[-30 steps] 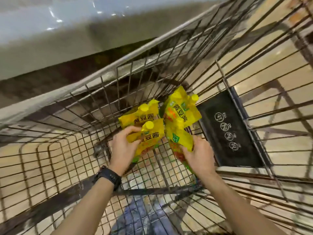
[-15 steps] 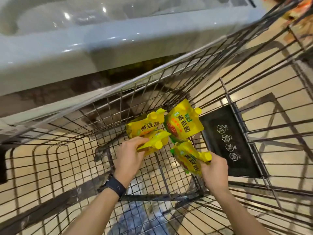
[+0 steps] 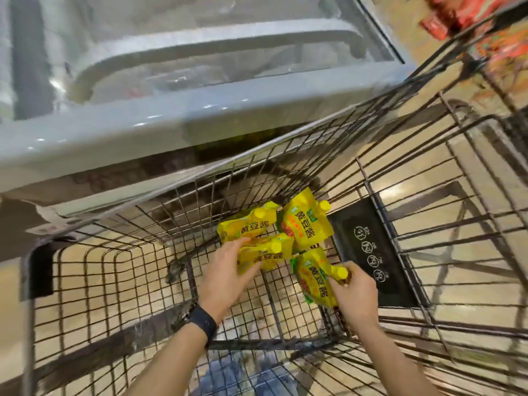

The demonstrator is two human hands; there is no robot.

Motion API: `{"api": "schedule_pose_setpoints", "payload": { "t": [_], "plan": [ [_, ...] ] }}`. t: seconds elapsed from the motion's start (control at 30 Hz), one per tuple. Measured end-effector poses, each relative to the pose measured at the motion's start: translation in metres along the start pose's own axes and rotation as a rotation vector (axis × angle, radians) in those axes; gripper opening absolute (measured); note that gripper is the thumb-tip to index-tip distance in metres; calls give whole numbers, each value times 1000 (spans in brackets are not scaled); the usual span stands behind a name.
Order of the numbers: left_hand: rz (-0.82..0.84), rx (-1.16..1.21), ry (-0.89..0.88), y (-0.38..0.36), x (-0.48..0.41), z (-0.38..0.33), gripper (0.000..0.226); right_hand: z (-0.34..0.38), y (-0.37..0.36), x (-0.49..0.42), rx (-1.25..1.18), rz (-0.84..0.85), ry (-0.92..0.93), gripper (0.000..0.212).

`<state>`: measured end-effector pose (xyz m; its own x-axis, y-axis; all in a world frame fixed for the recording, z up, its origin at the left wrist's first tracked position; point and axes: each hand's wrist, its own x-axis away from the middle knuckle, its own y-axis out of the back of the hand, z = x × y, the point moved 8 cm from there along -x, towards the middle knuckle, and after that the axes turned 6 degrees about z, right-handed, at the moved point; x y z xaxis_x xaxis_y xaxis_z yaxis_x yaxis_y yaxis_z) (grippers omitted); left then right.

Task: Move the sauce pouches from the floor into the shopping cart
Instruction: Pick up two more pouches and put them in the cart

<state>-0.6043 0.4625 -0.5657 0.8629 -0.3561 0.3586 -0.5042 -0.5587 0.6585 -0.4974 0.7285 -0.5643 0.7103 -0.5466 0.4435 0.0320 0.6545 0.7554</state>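
Several yellow sauce pouches with yellow caps lie low inside the wire shopping cart (image 3: 137,281). My left hand (image 3: 225,278) reaches down into the basket and grips one pouch (image 3: 265,252) by its edge. Just behind it rests another pouch (image 3: 245,225). My right hand (image 3: 353,292) holds a third pouch (image 3: 313,278) near its cap, close to the cart floor. A fourth pouch (image 3: 307,221) leans against the cart's far corner, touched by neither hand.
A grey chest freezer (image 3: 171,130) with a glass lid stands right behind the cart. The cart's black child-seat flap (image 3: 371,252) with white icons lies to the right. Red packaged goods (image 3: 468,10) sit at the top right. Tan floor tiles show through the wires.
Both hands have gone lower into the cart with the pouches. Two pouches now rest at the far end, free of my hands. The view has tilted up toward the freezer.
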Motion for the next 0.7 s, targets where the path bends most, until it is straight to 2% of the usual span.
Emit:
{"api": "schedule_pose_setpoints", "payload": {
  "t": [0.13, 0.2, 0.33, 0.5, 0.7],
  "plan": [
    [-16, -135, 103, 39, 50, -8, 67, 40, 28, 31, 146, 22, 239, 56],
    [-9, -211, 156, 56, 78, -20, 69, 71, 36, 53, 265, 82, 391, 62],
    [0, -405, 175, 85, 125, -52, 77, 134, 43, 99, 432, 220, 576, 78],
    [-116, -485, 249, 133, 173, -66, 83, 209, 38, 151, 650, 293, 786, 88],
    [-238, -410, 434, 193, 275, -23, 77, 289, 7, 229, 839, 321, 1056, 90]
  ]
}}
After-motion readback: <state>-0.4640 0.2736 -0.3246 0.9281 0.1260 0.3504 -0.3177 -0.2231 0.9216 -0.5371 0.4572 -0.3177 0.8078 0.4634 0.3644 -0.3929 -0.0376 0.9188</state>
